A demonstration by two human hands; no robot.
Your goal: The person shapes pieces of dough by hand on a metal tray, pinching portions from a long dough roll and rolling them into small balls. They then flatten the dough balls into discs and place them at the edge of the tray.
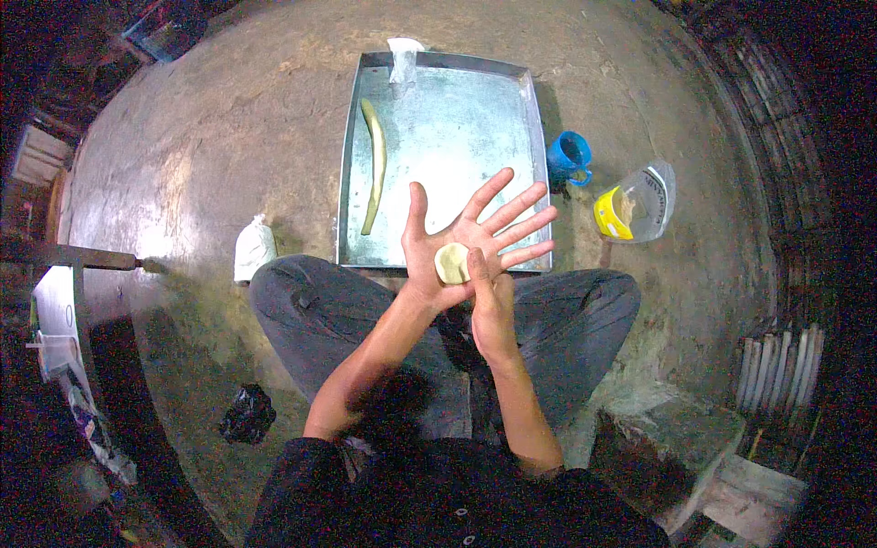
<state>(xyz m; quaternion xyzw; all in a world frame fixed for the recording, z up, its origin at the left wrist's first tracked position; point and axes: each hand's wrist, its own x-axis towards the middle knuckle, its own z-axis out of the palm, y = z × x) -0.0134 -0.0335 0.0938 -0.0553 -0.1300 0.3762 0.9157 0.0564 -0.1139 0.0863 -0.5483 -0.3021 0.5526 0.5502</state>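
Observation:
My left hand (461,233) is held palm up over the near edge of the metal tray (457,146), its fingers spread wide. On its palm lies a flattened round piece of pale dough (449,262). The thumb of my right hand (491,306) presses on the right side of that piece, and a dent shows in its surface. The other right fingers are mostly hidden behind my left hand. Along the tray's left side lies a long, slightly curved, pale yellow strip (376,164), which looks like rolled dough.
A white plastic bag (404,59) hangs over the tray's far rim. Right of the tray are a blue mug (570,157) and a clear and yellow container (635,205). Left stand a filled white bag (255,251) and a black bag (248,414). My crossed legs border the tray's near side.

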